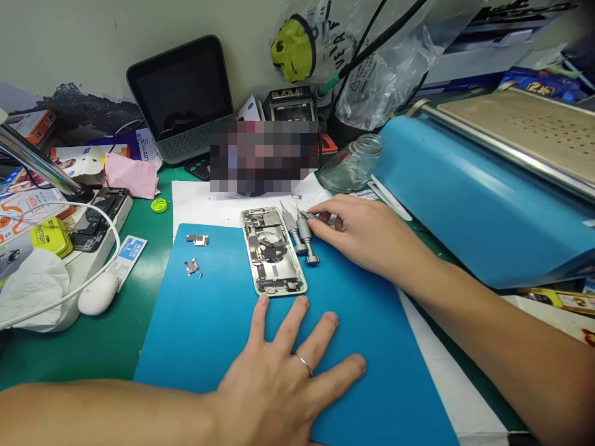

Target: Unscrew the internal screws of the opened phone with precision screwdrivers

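Observation:
An opened phone [274,254] lies on the blue mat [214,334], its inner parts bare. My left hand [283,371] is spread on the mat just below the phone, fingertips close to its lower edge, a ring on one finger. Two grey screwdrivers [304,235] lie side by side along the phone's right edge. Right beside them, my right hand [356,229] is pinched around what look like slim metal tweezers [318,218], partly hidden by the fingers. Left of the phone rest a small metal part [198,240] and some loose little pieces [191,267].
A glass jar [352,164] leans behind the right hand. A large rolled blue sheet [483,198] fills the right side. To the left are a white mouse-shaped object [98,293], a green cap [158,205] and a cable. At the back stands a dark-screened device [183,93].

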`<state>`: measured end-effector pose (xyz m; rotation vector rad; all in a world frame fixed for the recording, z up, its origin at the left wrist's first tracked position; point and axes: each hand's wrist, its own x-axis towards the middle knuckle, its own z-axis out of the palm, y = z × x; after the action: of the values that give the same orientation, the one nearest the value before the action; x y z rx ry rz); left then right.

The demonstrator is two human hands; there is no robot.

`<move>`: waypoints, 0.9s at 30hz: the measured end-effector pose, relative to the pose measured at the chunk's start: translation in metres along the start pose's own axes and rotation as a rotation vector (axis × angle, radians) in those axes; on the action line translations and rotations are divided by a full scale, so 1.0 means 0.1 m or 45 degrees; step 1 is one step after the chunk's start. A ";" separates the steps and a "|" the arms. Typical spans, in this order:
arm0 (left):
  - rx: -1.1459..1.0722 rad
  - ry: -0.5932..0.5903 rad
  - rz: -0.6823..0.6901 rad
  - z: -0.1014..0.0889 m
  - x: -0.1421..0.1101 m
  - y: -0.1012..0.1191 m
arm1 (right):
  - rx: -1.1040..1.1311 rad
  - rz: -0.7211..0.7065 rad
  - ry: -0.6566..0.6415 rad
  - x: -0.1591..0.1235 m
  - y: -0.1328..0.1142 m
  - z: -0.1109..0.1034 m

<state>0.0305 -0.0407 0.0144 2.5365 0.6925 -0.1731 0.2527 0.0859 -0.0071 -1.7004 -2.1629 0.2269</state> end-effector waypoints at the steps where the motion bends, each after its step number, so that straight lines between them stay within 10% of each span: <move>1: 0.001 0.001 0.003 0.01 0.00 0.00 | 0.003 -0.001 0.016 0.00 0.00 0.00; 27: 0.063 0.080 0.017 0.09 0.00 -0.01 | 0.516 0.190 0.027 -0.07 -0.18 -0.08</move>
<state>0.0296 -0.0448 0.0058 2.6026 0.7038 -0.1072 0.2413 0.0739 0.0049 -1.6136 -1.8193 0.6375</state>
